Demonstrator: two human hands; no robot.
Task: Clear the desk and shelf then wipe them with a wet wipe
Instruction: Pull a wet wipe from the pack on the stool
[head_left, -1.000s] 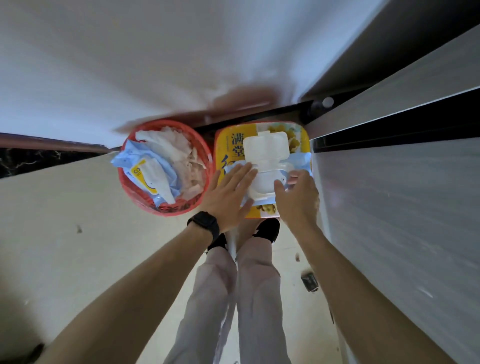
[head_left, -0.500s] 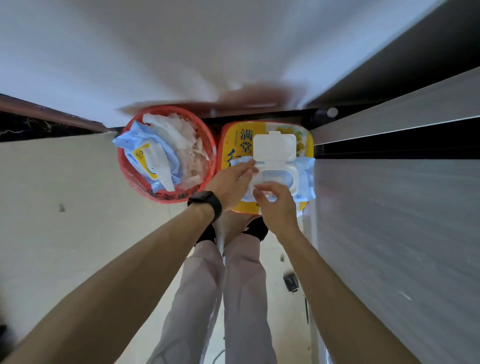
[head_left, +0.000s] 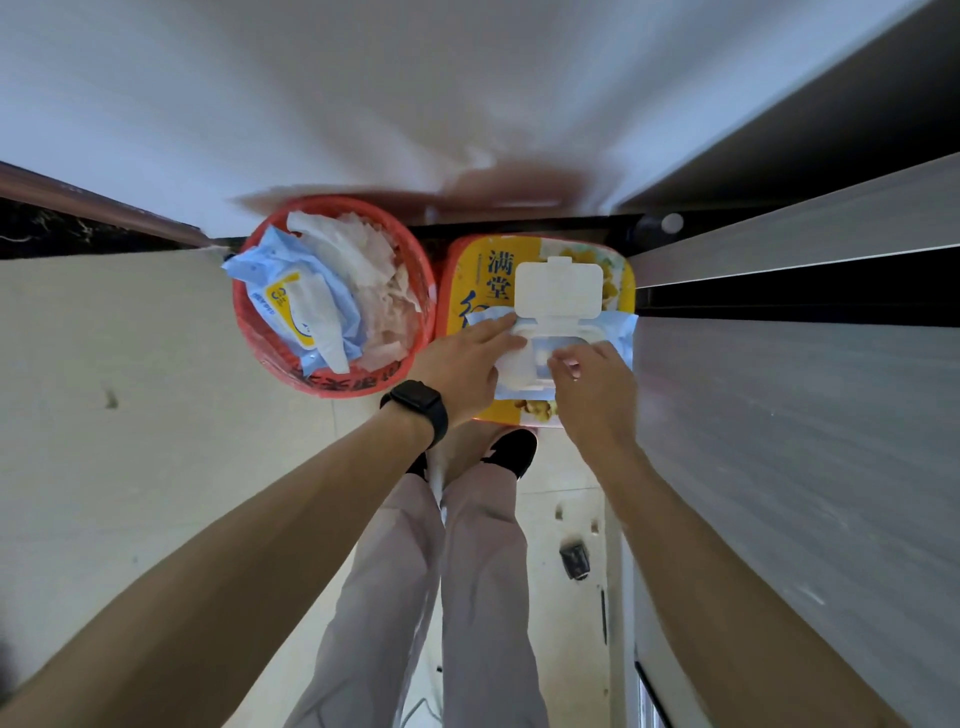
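- Pale blue soft pack of wet wipes (head_left: 615, 332) with a white plastic flip lid, lying flat on top of a yellow and orange printed box (head_left: 478, 283) that stands on the cream tiled floor (head_left: 130, 467).
- Long axis of the pack running left to right across the view, across the box's width; right end reaching just past the box's right edge, beside the grey panel (head_left: 779, 441).
- White flip lid (head_left: 558, 288) swung fully open, hinged on the far side and pointing away from the person — inner face up, dispensing opening exposed below it.
- Left hand (head_left: 462, 364), black wristwatch (head_left: 418, 413) on its wrist, laid on the left part of the pack with fingers extended and lightly spread, pressing down rather than wrapped round anything.
- Right hand (head_left: 592, 389) over the opening, fingertips (head_left: 563, 364) bunched together in a pinch at the slot; cannot tell whether a wipe is actually caught between them, since motion blur hides it.
- Round red plastic mesh basket (head_left: 249, 332) just left of the box, nearly touching it — filled with crumpled white tissue and another pale blue wipes packet (head_left: 291, 306) with a yellow label.
- Pale trouser legs and dark shoes directly below the box.
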